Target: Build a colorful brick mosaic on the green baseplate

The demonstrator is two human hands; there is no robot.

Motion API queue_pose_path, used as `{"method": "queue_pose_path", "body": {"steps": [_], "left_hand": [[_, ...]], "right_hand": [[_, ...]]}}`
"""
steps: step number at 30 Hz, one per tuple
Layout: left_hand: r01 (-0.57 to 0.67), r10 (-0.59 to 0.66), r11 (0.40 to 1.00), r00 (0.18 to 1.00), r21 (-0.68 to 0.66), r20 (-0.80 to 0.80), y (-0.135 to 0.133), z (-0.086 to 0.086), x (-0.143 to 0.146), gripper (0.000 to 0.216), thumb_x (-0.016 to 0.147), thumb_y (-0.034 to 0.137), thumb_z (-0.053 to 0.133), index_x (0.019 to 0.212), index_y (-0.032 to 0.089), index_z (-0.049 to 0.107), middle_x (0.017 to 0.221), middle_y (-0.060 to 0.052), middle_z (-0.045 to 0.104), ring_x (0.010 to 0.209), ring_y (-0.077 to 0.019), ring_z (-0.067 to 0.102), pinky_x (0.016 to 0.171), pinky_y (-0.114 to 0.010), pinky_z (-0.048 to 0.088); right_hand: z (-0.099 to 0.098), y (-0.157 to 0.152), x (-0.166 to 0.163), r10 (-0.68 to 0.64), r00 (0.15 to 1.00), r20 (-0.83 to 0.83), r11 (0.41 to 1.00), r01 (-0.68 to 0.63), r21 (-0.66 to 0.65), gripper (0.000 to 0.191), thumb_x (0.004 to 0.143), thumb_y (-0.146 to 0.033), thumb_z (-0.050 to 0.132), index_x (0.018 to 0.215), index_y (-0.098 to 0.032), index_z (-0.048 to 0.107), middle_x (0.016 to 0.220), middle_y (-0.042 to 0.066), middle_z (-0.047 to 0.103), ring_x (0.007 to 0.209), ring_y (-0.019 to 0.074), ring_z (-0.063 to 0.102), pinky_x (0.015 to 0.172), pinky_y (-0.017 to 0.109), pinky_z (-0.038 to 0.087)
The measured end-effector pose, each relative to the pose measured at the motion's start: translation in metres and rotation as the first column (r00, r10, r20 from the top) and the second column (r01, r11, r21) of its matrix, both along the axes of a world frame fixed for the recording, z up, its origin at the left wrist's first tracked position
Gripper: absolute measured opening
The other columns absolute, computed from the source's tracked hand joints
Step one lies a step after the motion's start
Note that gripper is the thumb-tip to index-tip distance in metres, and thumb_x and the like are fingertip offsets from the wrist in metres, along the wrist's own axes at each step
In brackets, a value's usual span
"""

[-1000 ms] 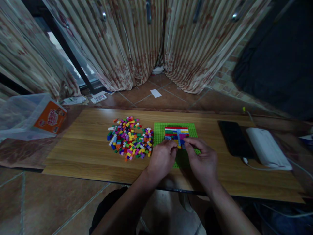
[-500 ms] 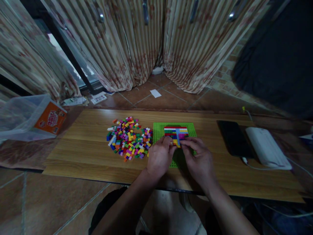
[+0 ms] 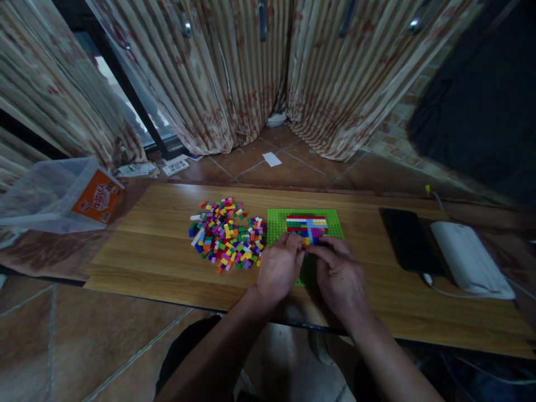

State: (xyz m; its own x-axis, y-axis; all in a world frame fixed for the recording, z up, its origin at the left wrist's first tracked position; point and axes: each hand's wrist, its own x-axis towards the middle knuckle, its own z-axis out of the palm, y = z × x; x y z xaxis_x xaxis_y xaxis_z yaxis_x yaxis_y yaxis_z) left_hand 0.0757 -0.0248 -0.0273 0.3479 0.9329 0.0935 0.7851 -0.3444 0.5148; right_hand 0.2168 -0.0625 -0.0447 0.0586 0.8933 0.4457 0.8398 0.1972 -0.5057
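A green studded baseplate (image 3: 276,220) lies on the wooden table with a block of colourful building bricks (image 3: 307,223) on it, in rows of red, white, green and purple with a light blue strip running across them. My left hand (image 3: 281,263) is closed at the build's near left edge, thumb and forefinger together. From the right, my right hand (image 3: 341,271) has its fingers pinched at the same near edge, almost meeting the left fingertips. Whatever sits between the fingers is hidden by them. Left of the plate spreads a pile of loose building bricks (image 3: 228,237).
On the right of the table (image 3: 138,251) lie a black phone-like slab (image 3: 410,240) and a white device (image 3: 467,257), with a white cable between them. A clear plastic tub (image 3: 54,192) with an orange label stands beyond the left end. Curtains (image 3: 234,78) hang behind.
The view has shifted slightly, so the table sits further right in the picture. My fingers have drawn closer together over the build's near edge and cover more of its yellow bricks.
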Motion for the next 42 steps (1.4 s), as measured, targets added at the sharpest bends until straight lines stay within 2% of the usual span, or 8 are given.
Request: {"method": "queue_pose_path", "body": {"steps": [7, 10, 16, 22, 27, 33, 37, 42], "left_hand": [[0.006, -0.006, 1.000, 1.000, 0.016, 0.010, 0.001, -0.003, 0.001, 0.015, 0.091, 0.019, 0.054, 0.104, 0.022, 0.058, 0.105, -0.004, 0.068, 0.090, -0.0188, 0.067, 0.075, -0.027, 0.053], [0.019, -0.021, 1.000, 0.997, 0.023, 0.076, 0.001, -0.006, -0.002, 0.022, 0.087, 0.013, 0.055, 0.107, 0.022, 0.058, 0.107, -0.004, 0.068, 0.092, -0.0186, 0.067, 0.081, -0.028, 0.054], [0.081, -0.085, 0.996, 0.971, 0.031, 0.223, 0.002, -0.006, -0.019, 0.033, 0.083, 0.008, 0.053, 0.114, 0.021, 0.059, 0.108, -0.005, 0.068, 0.091, -0.0174, 0.067, 0.085, -0.030, 0.054], [-0.084, 0.062, 0.994, 0.959, 0.069, 0.277, 0.021, 0.003, -0.053, 0.034, 0.084, 0.006, 0.049, 0.113, 0.018, 0.062, 0.101, -0.006, 0.070, 0.089, -0.0167, 0.067, 0.082, -0.028, 0.054], [-0.256, 0.237, 0.960, 0.958, 0.110, 0.159, 0.045, 0.008, -0.088, 0.031, 0.086, 0.008, 0.047, 0.109, 0.014, 0.066, 0.108, -0.010, 0.070, 0.100, -0.0204, 0.066, 0.094, -0.033, 0.051], [-0.175, 0.178, 0.967, 0.984, 0.186, 0.001, 0.062, 0.000, -0.094, 0.033, 0.086, 0.007, 0.047, 0.110, 0.015, 0.068, 0.109, -0.010, 0.070, 0.106, -0.0211, 0.062, 0.102, -0.036, 0.046], [-0.096, 0.109, 0.978, 0.992, 0.184, -0.063, 0.068, -0.008, -0.091, 0.042, 0.079, -0.001, 0.047, 0.110, 0.016, 0.070, 0.112, -0.009, 0.069, 0.109, -0.0195, 0.060, 0.103, -0.033, 0.046], [-0.119, 0.133, 0.982, 0.987, 0.144, -0.095, 0.067, -0.005, -0.089, 0.037, 0.079, -0.001, 0.048, 0.100, 0.015, 0.073, 0.102, -0.010, 0.069, 0.105, -0.0201, 0.060, 0.099, -0.032, 0.048]], "right_hand": [[0.007, -0.002, -0.009, -0.059, 0.981, 0.184, 0.996, 0.070, -0.055, 0.035, 0.084, -0.010, 0.044, 0.093, -0.024, 0.075, 0.119, 0.010, 0.066, 0.107, 0.0282, 0.061, 0.094, 0.050, 0.050], [0.003, -0.002, -0.006, -0.046, 0.994, 0.097, 0.998, 0.049, -0.031, 0.034, 0.085, -0.012, 0.044, 0.092, -0.024, 0.075, 0.118, 0.010, 0.067, 0.106, 0.0266, 0.062, 0.093, 0.047, 0.050], [0.006, 0.005, 0.004, -0.070, 0.967, -0.245, 0.992, 0.094, 0.086, 0.026, 0.090, -0.022, 0.047, 0.093, -0.019, 0.073, 0.102, 0.010, 0.070, 0.094, 0.0215, 0.067, 0.087, 0.040, 0.053], [0.008, 0.015, 0.008, -0.136, 0.950, -0.282, 0.987, 0.155, 0.047, 0.025, 0.091, -0.032, 0.050, 0.100, -0.019, 0.070, 0.106, 0.011, 0.068, 0.097, 0.0231, 0.064, 0.088, 0.042, 0.052], [0.000, 0.025, 0.011, -0.133, 0.976, -0.170, 0.990, 0.138, 0.020, 0.035, 0.092, -0.042, 0.050, 0.111, -0.018, 0.067, 0.122, 0.015, 0.062, 0.116, 0.0280, 0.057, 0.101, 0.050, 0.044], [-0.012, 0.037, 0.018, -0.118, 0.991, -0.066, 0.992, 0.115, -0.049, 0.047, 0.094, -0.051, 0.044, 0.122, -0.019, 0.063, 0.138, 0.017, 0.052, 0.130, 0.0313, 0.045, 0.107, 0.055, 0.038], [-0.013, 0.039, 0.018, -0.103, 0.992, -0.068, 0.991, 0.096, -0.092, 0.049, 0.094, -0.051, 0.044, 0.123, -0.017, 0.063, 0.130, 0.017, 0.057, 0.123, 0.0300, 0.051, 0.105, 0.052, 0.041], [-0.008, 0.038, 0.017, -0.131, 0.991, -0.032, 0.976, 0.123, -0.179, 0.054, 0.093, -0.053, 0.042, 0.125, -0.015, 0.062, 0.113, 0.017, 0.066, 0.101, 0.0300, 0.063, 0.089, 0.048, 0.050]]}}
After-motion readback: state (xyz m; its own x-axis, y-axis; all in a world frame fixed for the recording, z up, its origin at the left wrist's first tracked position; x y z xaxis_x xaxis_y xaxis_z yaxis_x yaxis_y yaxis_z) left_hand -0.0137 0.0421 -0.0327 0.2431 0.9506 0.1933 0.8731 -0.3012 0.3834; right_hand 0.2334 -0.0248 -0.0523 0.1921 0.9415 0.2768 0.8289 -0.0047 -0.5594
